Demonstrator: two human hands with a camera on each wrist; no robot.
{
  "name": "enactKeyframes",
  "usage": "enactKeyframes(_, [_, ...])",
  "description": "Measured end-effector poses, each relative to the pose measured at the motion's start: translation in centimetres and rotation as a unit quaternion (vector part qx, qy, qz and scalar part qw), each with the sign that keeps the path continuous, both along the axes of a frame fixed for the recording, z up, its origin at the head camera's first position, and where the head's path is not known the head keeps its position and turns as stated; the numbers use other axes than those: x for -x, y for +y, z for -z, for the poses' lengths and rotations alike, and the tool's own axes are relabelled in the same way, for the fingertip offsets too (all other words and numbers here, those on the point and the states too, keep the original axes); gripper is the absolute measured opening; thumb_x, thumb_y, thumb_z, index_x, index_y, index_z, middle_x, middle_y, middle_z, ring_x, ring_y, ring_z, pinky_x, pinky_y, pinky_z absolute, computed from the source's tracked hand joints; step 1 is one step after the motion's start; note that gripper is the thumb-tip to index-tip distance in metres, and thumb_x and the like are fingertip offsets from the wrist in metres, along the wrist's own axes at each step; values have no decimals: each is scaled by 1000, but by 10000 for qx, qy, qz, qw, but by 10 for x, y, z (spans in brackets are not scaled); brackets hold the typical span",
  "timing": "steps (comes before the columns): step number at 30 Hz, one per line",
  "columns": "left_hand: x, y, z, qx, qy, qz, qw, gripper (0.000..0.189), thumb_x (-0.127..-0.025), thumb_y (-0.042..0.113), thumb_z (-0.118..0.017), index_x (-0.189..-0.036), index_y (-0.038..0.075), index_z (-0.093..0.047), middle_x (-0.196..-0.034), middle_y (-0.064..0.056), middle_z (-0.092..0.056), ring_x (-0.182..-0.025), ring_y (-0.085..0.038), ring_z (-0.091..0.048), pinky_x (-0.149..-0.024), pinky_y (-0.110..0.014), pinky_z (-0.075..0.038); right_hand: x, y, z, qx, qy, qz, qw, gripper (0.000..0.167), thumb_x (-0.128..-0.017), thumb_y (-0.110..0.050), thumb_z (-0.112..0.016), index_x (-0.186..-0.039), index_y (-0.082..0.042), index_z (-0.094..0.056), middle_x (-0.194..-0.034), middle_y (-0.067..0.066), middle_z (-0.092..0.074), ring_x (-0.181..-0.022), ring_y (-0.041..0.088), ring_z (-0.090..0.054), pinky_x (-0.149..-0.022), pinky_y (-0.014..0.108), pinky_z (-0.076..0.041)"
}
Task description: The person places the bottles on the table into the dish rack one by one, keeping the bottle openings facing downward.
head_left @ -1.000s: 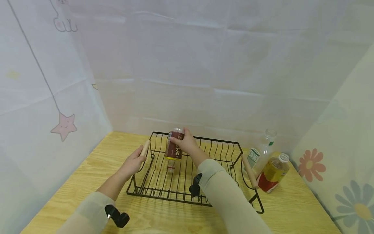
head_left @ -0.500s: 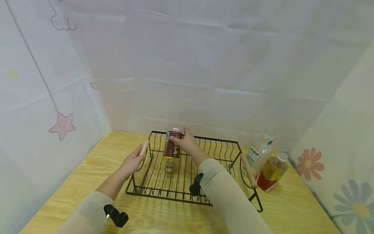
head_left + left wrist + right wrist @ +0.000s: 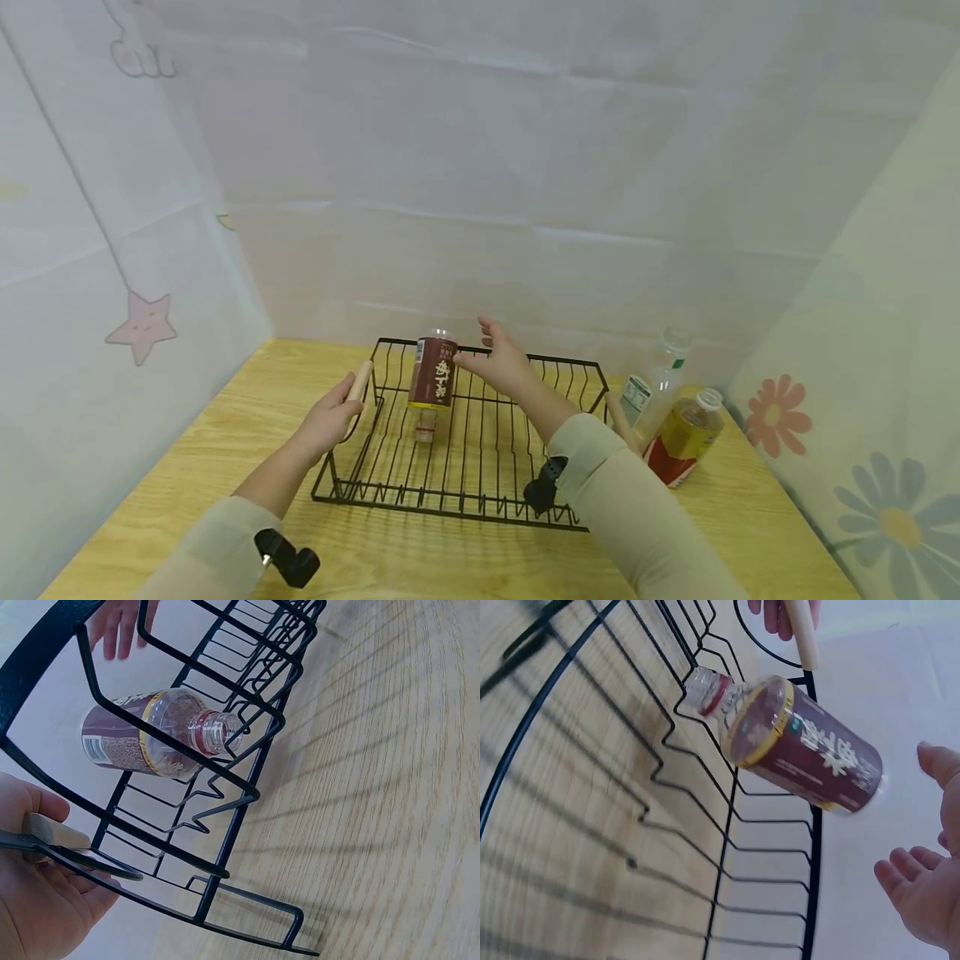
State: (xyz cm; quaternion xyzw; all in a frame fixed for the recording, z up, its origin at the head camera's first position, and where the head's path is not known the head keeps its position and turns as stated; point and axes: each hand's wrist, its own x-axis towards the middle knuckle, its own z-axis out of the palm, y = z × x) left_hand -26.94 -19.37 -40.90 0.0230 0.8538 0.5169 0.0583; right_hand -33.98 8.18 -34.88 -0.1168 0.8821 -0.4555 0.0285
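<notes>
A plastic drink bottle (image 3: 432,371) with a dark maroon label stands neck down and tilted in the left part of a black wire dish rack (image 3: 450,512). Its capless mouth rests among the bottom wires, as the left wrist view shows. My left hand (image 3: 326,421) grips the rack's left wooden handle (image 3: 361,382). Just right of the bottle, my right hand (image 3: 930,877) has its fingers spread and holds nothing; a gap separates it from the bottle in the right wrist view.
Right of the rack stand a clear bottle (image 3: 667,379) with a white and green label and a bottle with a yellow and red label (image 3: 682,437). The rack's right wooden handle (image 3: 621,421) is partly behind my right sleeve. A fabric backdrop (image 3: 450,167) rises behind the wooden table (image 3: 202,450).
My right hand has let go of the maroon-labelled bottle and moved to the right, its fingers opening. The bottle stays in the rack. My left hand keeps its grip on the handle.
</notes>
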Motion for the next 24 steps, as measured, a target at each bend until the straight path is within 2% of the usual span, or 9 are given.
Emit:
enactKeyframes(5, [0,0,0,-38,-50,40,10000,67,-104,18,-35,-157,3,2,-163,-24,-1,-149,-44,-10,-107,-57,-25,-8,24,-6,-133,154,-77,9998,85,-90,-41,-69,-157,-19,-22,-160,9,-30,-145,30,-34,-112,54,-36])
enactKeyframes(13, [0,-4,2,-56,-74,57,9999,67,-104,19,-35,-157,4,3,-163,-24,0,-149,-46,-5,-113,-61,-21,-22,59,-18,-140,356,-224,9990,84,-91,-36,-69,-157,-17,-20,-159,13,-30,-146,32,-32,-116,50,-32])
enactKeyframes(20, [1,-5,2,-130,-91,93,9998,68,-104,19,-35,-157,3,5,-163,-23,3,-149,-45,-2,-116,-62,-14,-41,95,-28,-189,586,-77,9981,84,-93,-33,-67,-157,-10,-18,-160,17,-26,-147,35,-28,-117,52,-28])
enactKeyframes(24, [1,-5,3,-152,-120,122,9997,68,-104,19,-36,-157,3,5,-163,-23,4,-149,-46,-2,-114,-61,-18,-56,120,-31,-268,709,52,9971,85,-95,-38,-64,-157,-8,-15,-160,20,-24,-147,39,-26,-116,55,-27])
